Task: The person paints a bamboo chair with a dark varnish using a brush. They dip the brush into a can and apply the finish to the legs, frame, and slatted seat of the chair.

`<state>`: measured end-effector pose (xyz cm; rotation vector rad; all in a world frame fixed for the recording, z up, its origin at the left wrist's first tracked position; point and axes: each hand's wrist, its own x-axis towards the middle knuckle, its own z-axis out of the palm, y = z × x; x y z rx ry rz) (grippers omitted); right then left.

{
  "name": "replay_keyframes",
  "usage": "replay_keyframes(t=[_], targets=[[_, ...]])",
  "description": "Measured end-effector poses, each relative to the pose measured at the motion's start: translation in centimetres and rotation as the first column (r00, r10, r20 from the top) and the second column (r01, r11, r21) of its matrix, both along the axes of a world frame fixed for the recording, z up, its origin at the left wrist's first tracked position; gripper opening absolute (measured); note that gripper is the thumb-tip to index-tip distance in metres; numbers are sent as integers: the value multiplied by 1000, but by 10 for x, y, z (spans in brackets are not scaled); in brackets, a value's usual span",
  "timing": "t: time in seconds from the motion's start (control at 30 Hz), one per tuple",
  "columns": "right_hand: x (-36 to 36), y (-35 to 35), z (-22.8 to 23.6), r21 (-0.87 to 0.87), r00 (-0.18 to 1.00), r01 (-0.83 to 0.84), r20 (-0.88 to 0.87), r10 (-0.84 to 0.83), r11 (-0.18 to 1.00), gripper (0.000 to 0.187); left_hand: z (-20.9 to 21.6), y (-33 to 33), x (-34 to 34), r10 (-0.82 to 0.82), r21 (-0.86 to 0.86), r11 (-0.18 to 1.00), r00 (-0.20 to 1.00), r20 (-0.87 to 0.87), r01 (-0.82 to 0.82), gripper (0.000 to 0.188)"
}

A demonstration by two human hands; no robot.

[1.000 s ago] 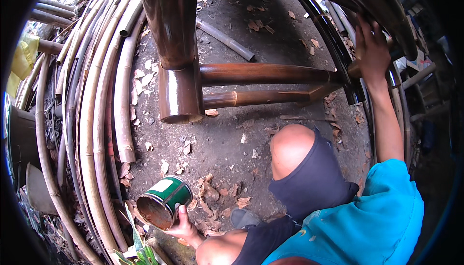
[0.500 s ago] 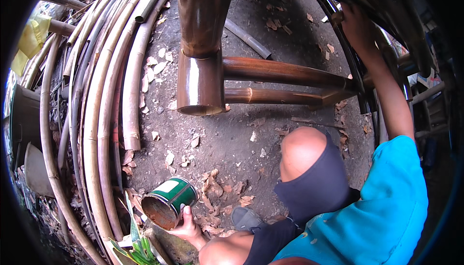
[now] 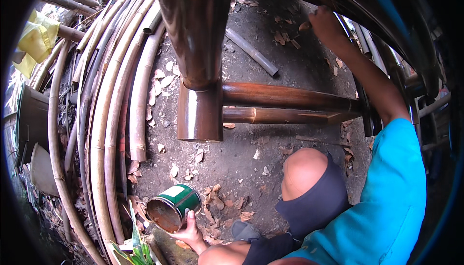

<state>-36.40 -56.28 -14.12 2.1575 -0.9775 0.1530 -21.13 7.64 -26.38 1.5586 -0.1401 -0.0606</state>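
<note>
My left hand (image 3: 190,232), low in the view, is wrapped around a green paint can (image 3: 186,197). The can tips toward the left, and brown residue coats its inside. Farther off, my right hand (image 3: 328,25) reaches under the dark upper part of a glossy brown bamboo frame (image 3: 200,115). Its fingers are closed on a small tool with a rounded brown end (image 3: 305,26); the other end is hidden, so its kind is unclear. A thick upright post and two crosspieces (image 3: 290,96) of the frame stand in front of me.
Long bamboo poles (image 3: 99,144) lie along the left, with a dark bin (image 3: 34,120) and a pale bucket (image 3: 43,171) beyond them. A loose pole piece (image 3: 251,52) rests on the leaf-strewn ground. A green plant (image 3: 137,248) stands near my left hand.
My right hand has moved left from beside the frame's right-hand posts, and the small tool's brown end now shows clear of the frame. My left hand keeps its hold on the can.
</note>
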Motion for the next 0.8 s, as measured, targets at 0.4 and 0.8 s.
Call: replay_keyframes(t=[0.4,0.8], targets=[[-4,-71,-13,191,976,-57,217,15,980,21,3,13,1,-7,140,990,976,216,-24,69],[-26,120,90,-6,627,-731,387,676,682,42,6,2,-3,-37,46,998,994,106,32,72]])
